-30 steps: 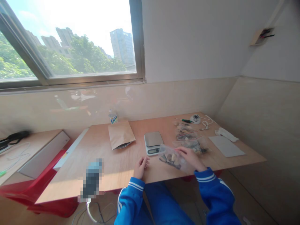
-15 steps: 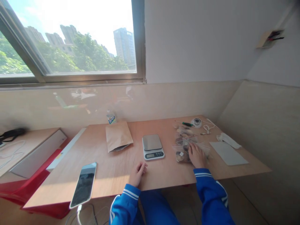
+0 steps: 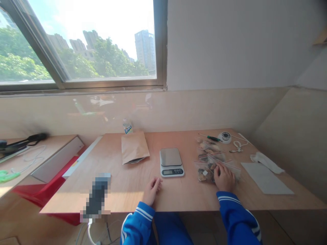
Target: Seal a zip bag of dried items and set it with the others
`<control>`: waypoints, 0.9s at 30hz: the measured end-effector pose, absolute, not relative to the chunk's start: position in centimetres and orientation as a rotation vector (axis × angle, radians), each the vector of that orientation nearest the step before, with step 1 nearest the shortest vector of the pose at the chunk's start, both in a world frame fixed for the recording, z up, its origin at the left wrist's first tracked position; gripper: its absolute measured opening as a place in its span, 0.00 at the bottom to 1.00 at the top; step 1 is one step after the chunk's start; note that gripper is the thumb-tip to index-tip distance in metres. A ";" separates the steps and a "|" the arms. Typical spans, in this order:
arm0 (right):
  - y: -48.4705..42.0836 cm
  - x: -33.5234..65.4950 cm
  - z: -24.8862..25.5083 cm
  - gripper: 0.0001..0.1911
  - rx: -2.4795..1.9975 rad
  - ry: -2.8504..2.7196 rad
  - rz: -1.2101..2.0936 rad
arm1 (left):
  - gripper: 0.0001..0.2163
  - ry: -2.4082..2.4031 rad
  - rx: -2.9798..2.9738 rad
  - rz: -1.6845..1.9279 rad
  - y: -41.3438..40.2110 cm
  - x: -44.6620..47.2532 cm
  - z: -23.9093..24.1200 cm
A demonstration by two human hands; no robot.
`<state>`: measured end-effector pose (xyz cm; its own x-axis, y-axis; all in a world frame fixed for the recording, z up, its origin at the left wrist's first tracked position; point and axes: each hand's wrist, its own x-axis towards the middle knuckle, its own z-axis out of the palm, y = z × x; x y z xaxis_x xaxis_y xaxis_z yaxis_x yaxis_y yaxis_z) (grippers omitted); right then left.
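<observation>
My right hand (image 3: 224, 177) lies flat on a clear bag (image 3: 208, 172) of dark bits, fingers spread, gripping nothing. My left hand (image 3: 152, 189) rests loosely curled and empty on the table (image 3: 178, 194); the scale (image 3: 171, 162) sits just beyond, between both hands.

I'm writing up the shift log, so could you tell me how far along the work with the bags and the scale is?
Early, it seems. The scale has a bare platform. The right hand rests on the nearest clear bag of a row of filled bags, all flat on the table. The left hand lies idle at the table's edge. The brown envelope lies untouched, so weighing appears still ahead.
</observation>
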<state>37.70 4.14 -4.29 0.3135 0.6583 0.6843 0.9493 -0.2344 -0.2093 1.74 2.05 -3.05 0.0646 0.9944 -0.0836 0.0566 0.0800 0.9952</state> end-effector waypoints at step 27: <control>4.7 37.4 -4.2 0.16 -2.001 -1.404 -0.765 | 0.11 1.811 1.430 1.625 14.4 -4.9 11.0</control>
